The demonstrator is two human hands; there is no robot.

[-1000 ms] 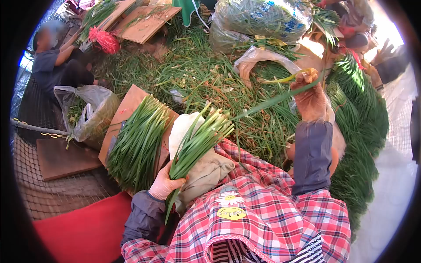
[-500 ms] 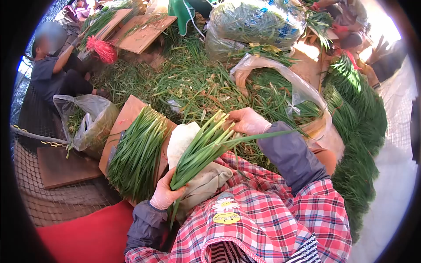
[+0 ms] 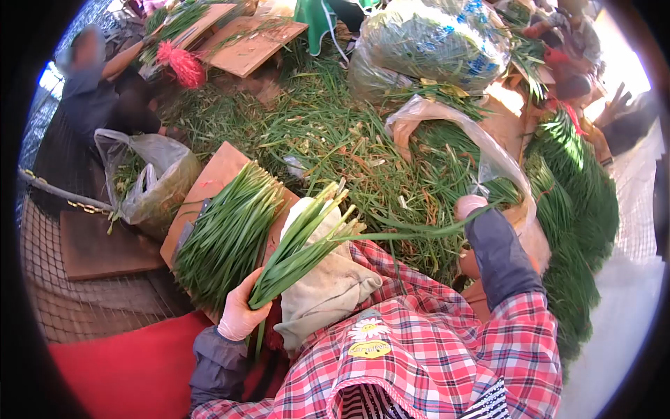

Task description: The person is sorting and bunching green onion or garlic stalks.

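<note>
My left hand (image 3: 241,311), in a thin pale glove, is closed round a bunch of green stalks (image 3: 296,255) whose cut ends point up and to the right. My right hand (image 3: 471,205) is out to the right, beside the plastic bag's edge; its fingers are mostly hidden, and what they hold is not clear. One long leaf (image 3: 419,232) runs from the bunch towards it. A thick pile of stalks (image 3: 234,230) lies on a board (image 3: 213,174) at the left. Beneath the bunch, a pale cloth (image 3: 324,297) covers my lap.
Loose leaves (image 3: 335,140) cover the ground ahead. An open plastic bag (image 3: 164,185) stands left, a full one (image 3: 433,45) at the back. Green bundles (image 3: 576,230) lie right. A person (image 3: 94,91) sits at the far left, with another person (image 3: 569,49) at the back right.
My right hand has moved away from the cut ends, out to the right. My left hand and the bunch have shifted slightly left and down. The whole view has shifted a little.
</note>
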